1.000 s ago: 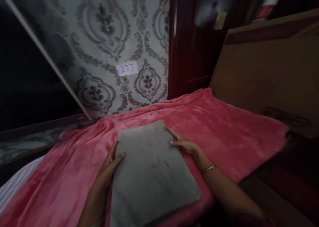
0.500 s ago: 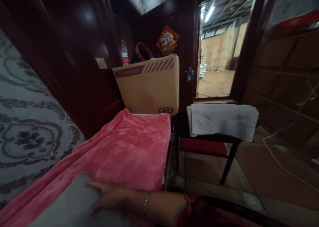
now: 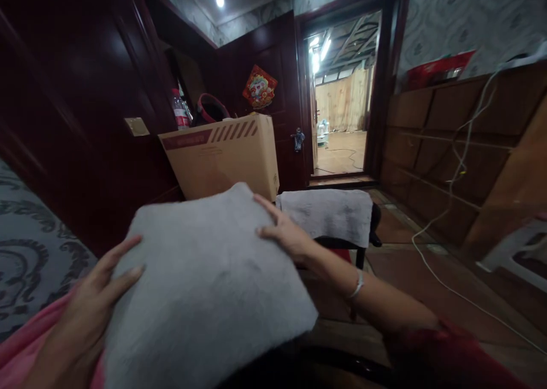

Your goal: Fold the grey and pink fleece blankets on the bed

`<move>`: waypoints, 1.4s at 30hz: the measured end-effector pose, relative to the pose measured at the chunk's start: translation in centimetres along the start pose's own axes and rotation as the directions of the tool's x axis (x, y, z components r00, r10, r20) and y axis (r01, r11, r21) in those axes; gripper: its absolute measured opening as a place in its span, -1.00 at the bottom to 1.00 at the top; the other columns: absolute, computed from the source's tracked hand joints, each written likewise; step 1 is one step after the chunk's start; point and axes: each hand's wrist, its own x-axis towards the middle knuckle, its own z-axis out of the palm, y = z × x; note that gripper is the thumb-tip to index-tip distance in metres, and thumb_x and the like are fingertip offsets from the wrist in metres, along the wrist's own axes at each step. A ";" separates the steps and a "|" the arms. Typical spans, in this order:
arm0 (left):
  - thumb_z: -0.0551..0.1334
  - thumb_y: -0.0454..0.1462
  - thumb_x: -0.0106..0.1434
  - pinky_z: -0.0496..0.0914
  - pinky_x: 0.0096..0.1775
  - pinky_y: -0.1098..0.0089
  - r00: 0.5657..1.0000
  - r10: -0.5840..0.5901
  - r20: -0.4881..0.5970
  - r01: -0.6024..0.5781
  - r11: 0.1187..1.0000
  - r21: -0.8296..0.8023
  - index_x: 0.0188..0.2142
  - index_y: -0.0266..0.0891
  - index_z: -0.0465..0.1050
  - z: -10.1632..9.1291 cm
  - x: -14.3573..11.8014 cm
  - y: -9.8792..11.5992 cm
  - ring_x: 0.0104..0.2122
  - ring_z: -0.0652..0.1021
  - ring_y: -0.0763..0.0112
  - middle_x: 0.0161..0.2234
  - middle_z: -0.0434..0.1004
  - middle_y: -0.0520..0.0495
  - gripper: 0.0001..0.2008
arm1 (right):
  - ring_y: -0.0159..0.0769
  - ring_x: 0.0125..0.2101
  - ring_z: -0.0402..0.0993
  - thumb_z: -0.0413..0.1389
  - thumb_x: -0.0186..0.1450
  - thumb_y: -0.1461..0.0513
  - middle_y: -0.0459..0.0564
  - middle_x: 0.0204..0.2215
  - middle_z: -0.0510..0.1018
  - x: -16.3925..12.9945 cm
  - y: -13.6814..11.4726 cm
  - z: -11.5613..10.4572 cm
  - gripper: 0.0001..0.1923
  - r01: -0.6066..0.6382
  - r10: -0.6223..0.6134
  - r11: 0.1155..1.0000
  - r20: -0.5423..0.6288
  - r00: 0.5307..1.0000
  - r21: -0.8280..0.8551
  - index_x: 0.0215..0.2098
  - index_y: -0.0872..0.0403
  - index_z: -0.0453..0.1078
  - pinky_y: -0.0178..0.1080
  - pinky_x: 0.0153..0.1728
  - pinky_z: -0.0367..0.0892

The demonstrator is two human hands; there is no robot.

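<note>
Both hands are clamped on a folded grey towel [image 3: 205,286], the left hand [image 3: 92,298] gripping its near-left edge and the right hand [image 3: 284,235] its far-right corner, holding it lifted between them. Beyond the right hand, a chair [image 3: 363,241] carries another grey towel [image 3: 329,212]. With only the edges pinched, the folded layers could sag or slip open.

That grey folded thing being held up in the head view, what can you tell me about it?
The grey folded cloth looks soft and fuzzy, like fleece or a towel, folded into a thick, rounded rectangle. It is held tilted in front of the person, the left hand gripping its left edge and the right hand its upper right corner. Its lower left edge hides part of a pink blanket.
</note>
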 end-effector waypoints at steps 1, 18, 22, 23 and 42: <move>0.43 0.06 -0.12 0.33 0.18 0.16 0.996 0.065 0.058 -0.058 0.991 -0.117 -0.07 0.36 0.53 2.6 1.0 1.6 0.19 0.41 0.05 0.07 0.52 0.53 -0.47 | -0.07 -0.01 0.44 0.24 0.05 0.23 0.03 0.30 0.29 -0.4 -1.9 -2.5 0.06 0.014 -0.017 0.998 -0.052 0.998 -0.054 0.47 -0.13 -0.05 0.01 0.02 0.42; 0.22 -0.52 0.05 0.42 -0.26 0.43 0.812 0.259 0.523 -0.030 0.914 -0.404 0.10 -0.32 0.48 35.7 9.3 10.8 -0.42 0.46 0.51 -0.13 0.57 -0.15 -0.43 | -0.24 -0.35 0.52 0.19 0.03 0.36 0.18 0.12 0.47 -0.8 -5.8 -28.8 0.02 -0.114 -0.143 0.931 -0.635 0.759 -0.347 0.45 0.04 0.03 -0.22 -0.42 0.47; 0.24 -0.50 0.05 0.43 -0.22 0.42 0.825 0.237 0.513 -0.064 0.941 -0.332 -0.06 -0.34 0.55 37.1 9.9 9.4 -0.36 0.50 0.45 -0.22 0.59 -0.13 -0.57 | -0.21 -0.34 0.51 0.23 0.08 0.30 0.14 -0.06 0.57 -1.4 -4.7 -29.7 -0.08 -0.225 -0.073 0.899 -0.635 0.769 -0.375 0.41 0.11 0.12 -0.22 -0.37 0.45; 0.25 -0.49 0.05 0.43 -0.23 0.41 0.828 0.228 0.512 -0.060 0.944 -0.324 -0.07 -0.33 0.55 37.2 10.1 9.2 -0.37 0.50 0.44 -0.26 0.58 -0.13 -0.60 | -0.20 -0.34 0.51 0.22 0.11 0.27 0.13 -0.09 0.58 -1.5 -4.6 -29.8 -0.12 -0.233 -0.069 0.888 -0.617 0.784 -0.395 0.39 0.13 0.15 -0.20 -0.36 0.45; 0.13 -0.15 0.38 0.16 0.24 -0.01 0.623 0.653 0.431 -0.762 0.629 0.150 0.07 -0.26 0.48 35.0 7.0 10.8 0.21 0.36 -0.01 0.18 0.39 -0.33 -0.63 | 0.10 0.20 0.26 -0.08 0.45 -0.01 0.15 0.12 0.51 -0.9 -7.2 -24.0 -0.51 -0.201 -0.386 -0.217 -0.105 0.917 -0.955 0.15 0.02 0.46 0.13 0.15 0.18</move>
